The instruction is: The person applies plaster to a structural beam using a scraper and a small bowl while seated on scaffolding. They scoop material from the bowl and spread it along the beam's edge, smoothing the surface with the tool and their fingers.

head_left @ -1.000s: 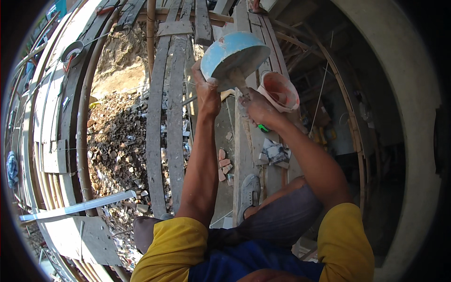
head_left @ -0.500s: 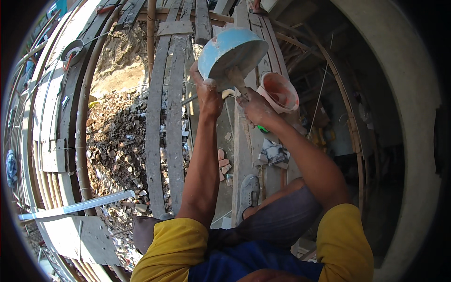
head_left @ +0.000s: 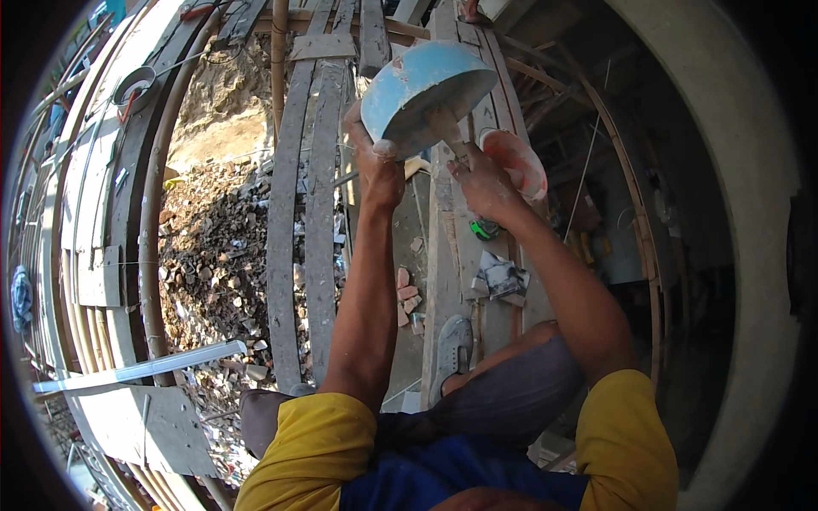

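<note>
Grey bucket (head_left: 129, 78), well left of the blue bowl (head_left: 417, 77), has an orange-red piece at its near side; contents I can't make out. The blue bowl itself is held up, tilted, mouth toward me and rightward, inner wall smeared grey; depth of any mix I can't judge. My left grip (head_left: 377, 169) is clamped on its lower-left rim. My right grip (head_left: 492, 186), below and right of the bowl, is wrapped round the handle of a caked flat tool (head_left: 445, 125), its blade inside the bowl's mouth. Pinkish pail (head_left: 535, 180), just right of and nearer me than the bowl, partly behind the right grip; inner wall stained red.

Edges: left of the bowl, a wide gap shows rubble (head_left: 209, 255), bordered by two long grey planks (head_left: 284, 255). Nearer me than the bowl, a green-and-black item (head_left: 483, 228) and a grey shoe (head_left: 452, 353) sit on the boards. Right of the bowl, past the pail, the boards end at a dark opening; beyond, a curved-looking concrete edge (head_left: 750, 213).
</note>
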`<state>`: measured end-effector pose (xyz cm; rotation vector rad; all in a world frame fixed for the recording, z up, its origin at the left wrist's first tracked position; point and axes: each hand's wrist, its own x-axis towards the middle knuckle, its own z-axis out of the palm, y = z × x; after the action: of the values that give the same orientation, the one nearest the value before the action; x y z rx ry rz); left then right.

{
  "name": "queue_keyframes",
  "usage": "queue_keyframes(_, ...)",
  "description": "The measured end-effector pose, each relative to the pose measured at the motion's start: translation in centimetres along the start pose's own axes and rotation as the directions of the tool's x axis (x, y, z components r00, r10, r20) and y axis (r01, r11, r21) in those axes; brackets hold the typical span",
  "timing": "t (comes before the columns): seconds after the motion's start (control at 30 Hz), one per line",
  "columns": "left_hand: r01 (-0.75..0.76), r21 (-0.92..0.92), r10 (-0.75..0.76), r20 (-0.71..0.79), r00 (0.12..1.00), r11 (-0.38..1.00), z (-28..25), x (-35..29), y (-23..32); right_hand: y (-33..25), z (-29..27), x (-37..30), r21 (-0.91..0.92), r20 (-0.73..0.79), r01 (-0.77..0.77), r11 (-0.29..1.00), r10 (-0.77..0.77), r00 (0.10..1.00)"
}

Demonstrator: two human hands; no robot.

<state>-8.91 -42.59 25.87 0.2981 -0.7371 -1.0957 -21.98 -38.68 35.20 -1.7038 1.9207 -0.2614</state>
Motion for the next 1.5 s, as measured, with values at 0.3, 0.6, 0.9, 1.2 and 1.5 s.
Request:
queue_keyframes(0.3, 0.018, -0.015, -0.018, 0.024, 1.000, 1.000, 0.4, -0.2, -0.8, 1.0, 0.7, -1.1, 0.739, 0.551, -0.375, 0.560, -0.181, 0.815)
queue_keyframes(0.6, 0.186, -0.220, -0.207, -0.075, 0.975, 0.958, -2.7, 0.0, -1.9, 2.8, 1.1, 1.1, 0.520, 0.081, 0.023, 0.854, -0.076, 0.994)
queue_keyframes(0.9, 0.239, -0.105, -0.247, -0.070, 0.967, 0.965, -3.4, 0.0, -0.6, 3.9, 0.5, 1.4, -0.361, -0.304, 0.164, 0.918, -0.281, 0.910)
queue_keyframes(1.2, 0.221, -0.269, -0.259, -0.112, 0.959, 0.937, -2.0, -1.8, -2.8, 1.8, 3.7, 0.5, 0.404, 0.445, -0.323, 0.856, 0.125, 0.887)
queue_keyframes(1.5, 0.129, -0.227, -0.169, -0.170, 0.971, 0.965, -1.1, -0.4, -2.4, 3.9, 2.6, 2.4, -0.207, -0.174, 0.315, 0.926, -0.351, 0.920)
